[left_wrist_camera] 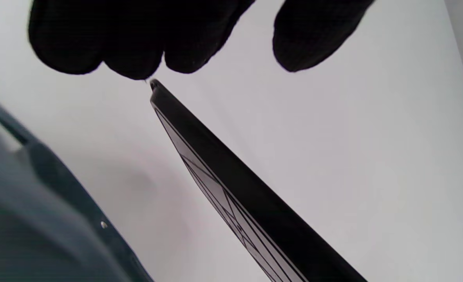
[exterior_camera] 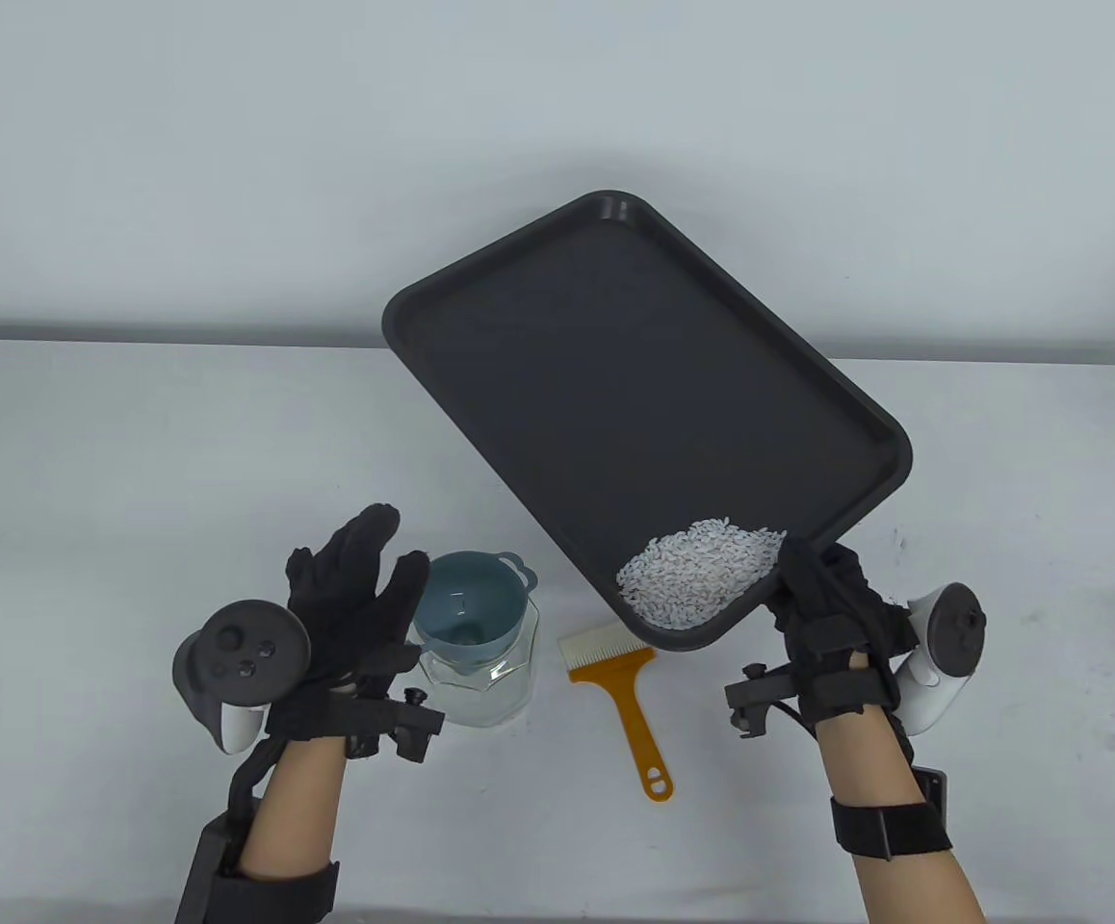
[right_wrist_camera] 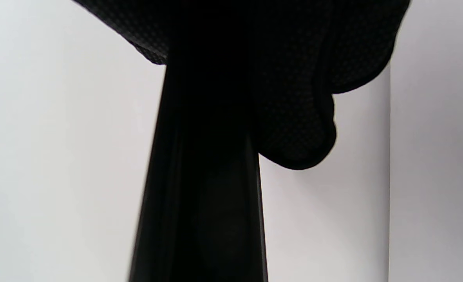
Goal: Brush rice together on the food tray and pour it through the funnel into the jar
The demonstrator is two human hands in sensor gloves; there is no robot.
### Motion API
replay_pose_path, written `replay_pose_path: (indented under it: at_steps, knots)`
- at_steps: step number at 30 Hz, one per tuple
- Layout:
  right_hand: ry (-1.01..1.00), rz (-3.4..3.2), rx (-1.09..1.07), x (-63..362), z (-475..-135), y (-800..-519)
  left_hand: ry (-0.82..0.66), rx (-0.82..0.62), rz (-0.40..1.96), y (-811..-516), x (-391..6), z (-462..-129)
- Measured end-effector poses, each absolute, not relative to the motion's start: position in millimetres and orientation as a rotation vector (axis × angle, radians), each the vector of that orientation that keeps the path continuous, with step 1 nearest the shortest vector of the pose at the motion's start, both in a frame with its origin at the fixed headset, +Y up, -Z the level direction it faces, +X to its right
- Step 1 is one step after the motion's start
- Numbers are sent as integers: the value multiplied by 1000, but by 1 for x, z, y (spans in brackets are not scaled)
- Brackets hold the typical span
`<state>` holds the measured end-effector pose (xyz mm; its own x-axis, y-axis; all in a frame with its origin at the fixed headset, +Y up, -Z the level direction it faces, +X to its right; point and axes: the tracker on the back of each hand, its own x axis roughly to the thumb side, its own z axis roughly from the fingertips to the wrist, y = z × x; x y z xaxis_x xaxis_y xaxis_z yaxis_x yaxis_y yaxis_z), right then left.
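The dark grey food tray point(exterior_camera: 615, 385) is lifted off the table and tilted, its near corner lowest. A pile of white rice point(exterior_camera: 697, 573) lies in that near corner. My right hand point(exterior_camera: 822, 592) grips the tray's near right edge; in the right wrist view the tray point(right_wrist_camera: 204, 196) runs down from under the gloved fingers point(right_wrist_camera: 294, 117). My left hand point(exterior_camera: 365, 587) is open, fingers straight, beside the blue funnel point(exterior_camera: 471, 606), which sits in the glass jar point(exterior_camera: 480, 688). In the left wrist view the tray's edge point(left_wrist_camera: 235, 188) shows below my fingertips point(left_wrist_camera: 129, 51), with the funnel point(left_wrist_camera: 39, 219) blurred at the lower left.
An orange-handled brush point(exterior_camera: 625, 693) with white bristles lies on the white table point(exterior_camera: 86, 481) between the jar and my right hand, partly under the tray's near corner. A white wall stands behind the table.
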<state>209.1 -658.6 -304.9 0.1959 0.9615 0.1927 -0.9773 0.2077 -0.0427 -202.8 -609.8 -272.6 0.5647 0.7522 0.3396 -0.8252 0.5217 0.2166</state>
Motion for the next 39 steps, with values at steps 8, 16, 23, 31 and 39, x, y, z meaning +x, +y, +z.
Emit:
replay_pose_path:
  at_steps: [8, 16, 23, 31, 39]
  knots:
    - [-152, 1343, 188, 165, -312, -651, -201, 123, 982, -603, -171, -298]
    - [-67, 1370, 227, 143, -325, -649, -153, 29, 1193, -609, -180, -307]
    - [14, 1448, 225, 119, -340, -649, -122, 30, 1264, -621, -208, -317]
    - [44, 1534, 207, 91, -356, -656, -80, 84, 1283, -638, -239, -324]
    - [53, 1563, 175, 77, -361, -672, -59, 150, 1290, -655, -253, -324]
